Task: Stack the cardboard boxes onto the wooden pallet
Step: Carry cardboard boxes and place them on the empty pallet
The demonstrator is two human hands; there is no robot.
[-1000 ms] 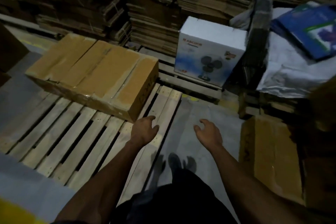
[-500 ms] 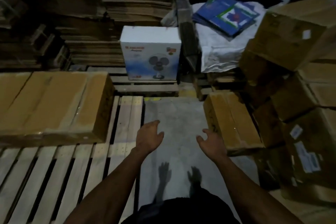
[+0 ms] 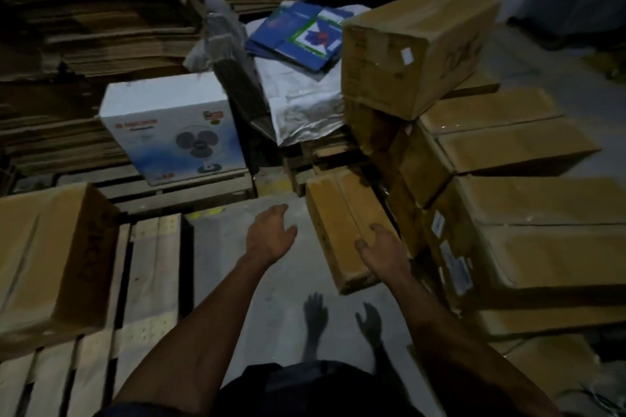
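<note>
A long brown cardboard box lies on the grey floor in the middle right. My right hand is over its near end with fingers spread, holding nothing. My left hand hovers open above the floor just left of that box. The wooden pallet fills the lower left, with a row of brown boxes lying on it. On the right rises a pile of several more brown boxes, one big box on top.
A white fan box stands on another pallet behind. Flattened cardboard stacks line the back. Blue printed cartons lie on a silver sheet. Bare grey floor runs between pallet and pile.
My view has swung right from the pallet toward the box pile. Both hands moved right and forward; the right hand now reaches over the long box on the floor.
</note>
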